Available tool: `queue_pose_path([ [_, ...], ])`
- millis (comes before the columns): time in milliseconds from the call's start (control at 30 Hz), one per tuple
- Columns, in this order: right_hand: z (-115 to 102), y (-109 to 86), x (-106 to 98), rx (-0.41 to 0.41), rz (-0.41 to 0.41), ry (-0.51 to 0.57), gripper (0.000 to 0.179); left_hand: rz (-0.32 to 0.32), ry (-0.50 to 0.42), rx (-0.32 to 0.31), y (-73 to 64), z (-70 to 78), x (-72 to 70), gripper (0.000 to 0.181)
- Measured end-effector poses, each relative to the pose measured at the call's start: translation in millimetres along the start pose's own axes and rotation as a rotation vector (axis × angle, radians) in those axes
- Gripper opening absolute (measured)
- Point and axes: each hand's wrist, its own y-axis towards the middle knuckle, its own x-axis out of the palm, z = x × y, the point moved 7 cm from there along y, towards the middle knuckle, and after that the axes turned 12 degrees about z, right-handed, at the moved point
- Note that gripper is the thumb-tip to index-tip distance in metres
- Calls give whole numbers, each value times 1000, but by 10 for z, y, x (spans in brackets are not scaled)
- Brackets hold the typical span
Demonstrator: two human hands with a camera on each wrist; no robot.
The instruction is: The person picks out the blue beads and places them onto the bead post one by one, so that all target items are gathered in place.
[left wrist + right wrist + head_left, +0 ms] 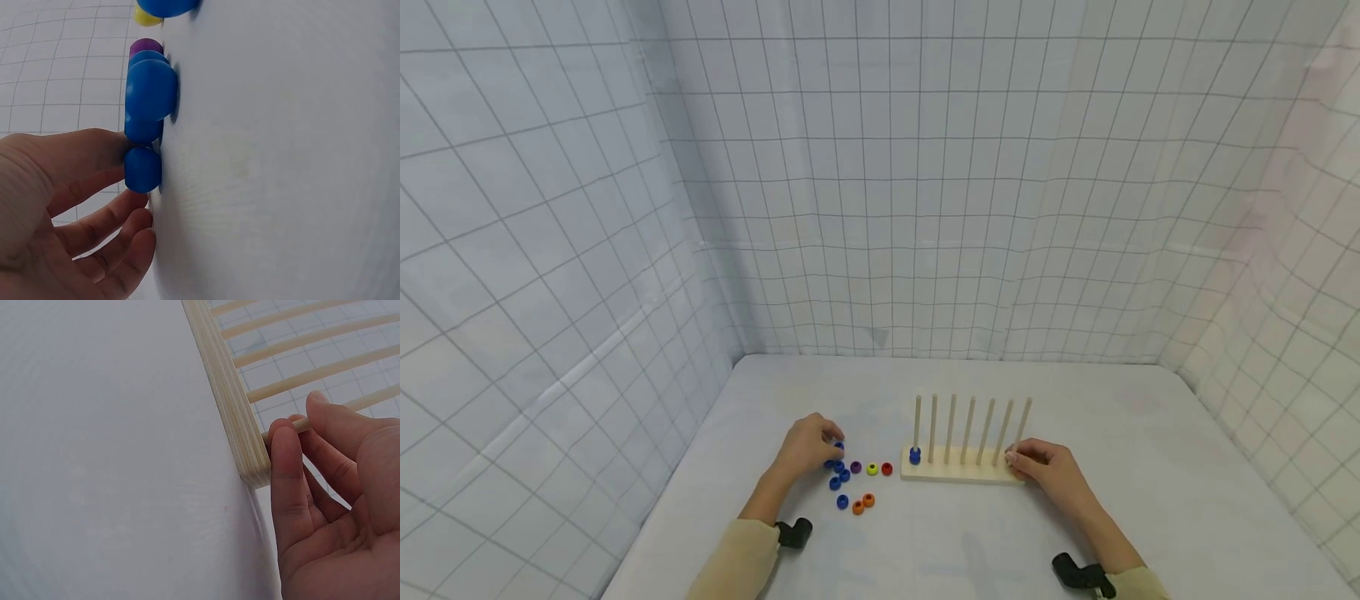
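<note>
My left hand [808,446] is over a cluster of blue beads at the left, with thumb and fingers on either side of one blue bead [142,169]. More blue beads [150,90] lie against it. A wooden peg rack [958,475] with a row of upright pegs stands to the right. On its leftmost peg [917,421] sit blue beads [914,457], stacked at the base. My right hand [1051,467] holds the rack's rightmost peg [302,425] low down between thumb and fingers, by the end of the base.
Between the cluster and the rack lie a purple bead [856,467], a yellow bead [872,469] and a red bead [887,469]. Two orange beads [863,503] and a lone blue bead [842,502] lie nearer me on the white table [940,542]. Gridded white cloth [880,208] hangs around it.
</note>
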Motion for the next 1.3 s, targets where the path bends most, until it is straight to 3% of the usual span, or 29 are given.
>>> queue_pose_path([
  [367,17,7,0,4,10,18,29,14,17,-12,1,35,-16,13],
  [867,46,-4,-13,-10,9,11,28,63,-71,-46,-56,29,8,18],
  [1300,25,11,-11,5,21,15,27,112,-74,-22,-62,107,-127,19],
])
